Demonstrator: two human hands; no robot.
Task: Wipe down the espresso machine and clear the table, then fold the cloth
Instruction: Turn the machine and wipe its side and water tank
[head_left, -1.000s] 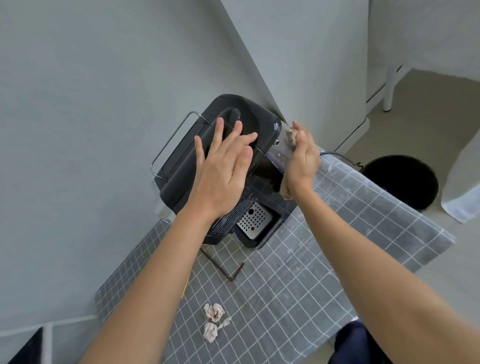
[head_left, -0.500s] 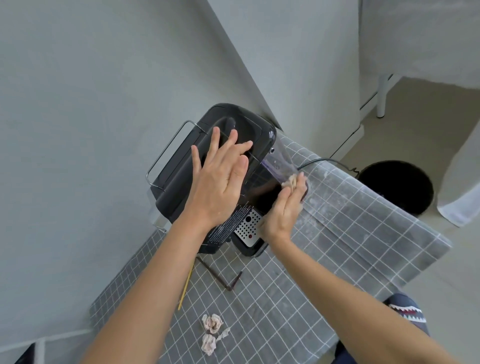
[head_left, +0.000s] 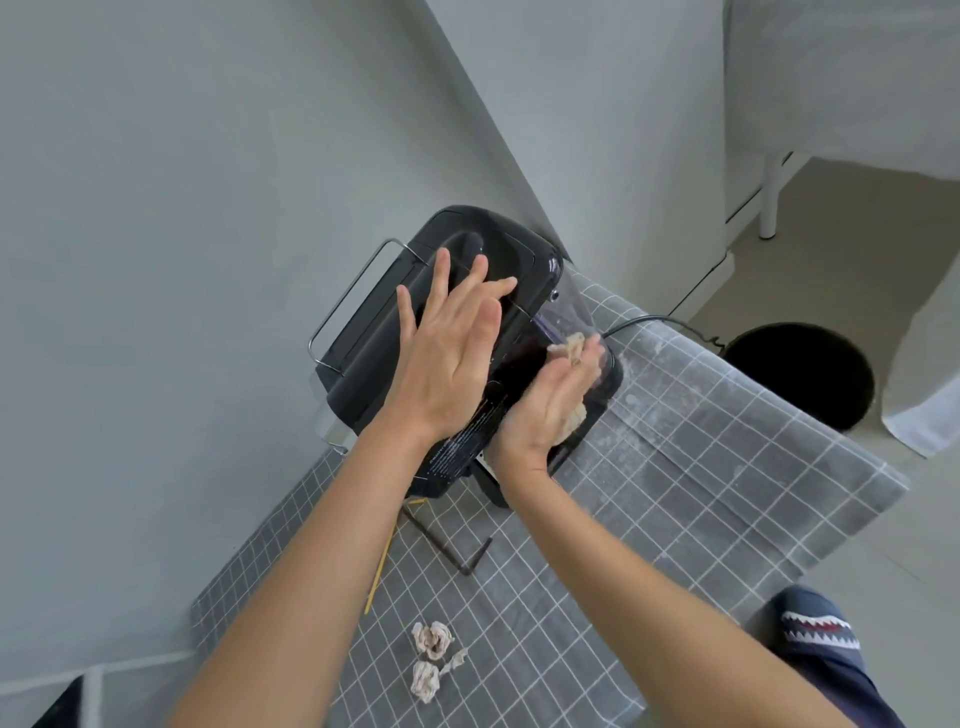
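A black espresso machine (head_left: 483, 249) stands at the back of the table against the wall. My left hand (head_left: 449, 358) lies flat on its top, fingers spread, holding nothing. My right hand (head_left: 556, 400) presses a beige cloth (head_left: 574, 345) against the machine's right front side; most of the cloth is hidden under the palm. On the grey checked tablecloth (head_left: 701, 493) lie two crumpled tissues (head_left: 431, 657), a thin yellow stick (head_left: 379, 566) and a bent dark stick (head_left: 457, 553) in front of the machine.
A black round bin (head_left: 810, 374) sits on the floor to the right of the table. A power cord (head_left: 660, 319) runs off the table's far edge. White walls close in behind and to the left. A white table leg (head_left: 769, 197) stands far right.
My right hand with the cloth has slid down the machine's right side, from near the top to the lower front. My left hand has stayed on top.
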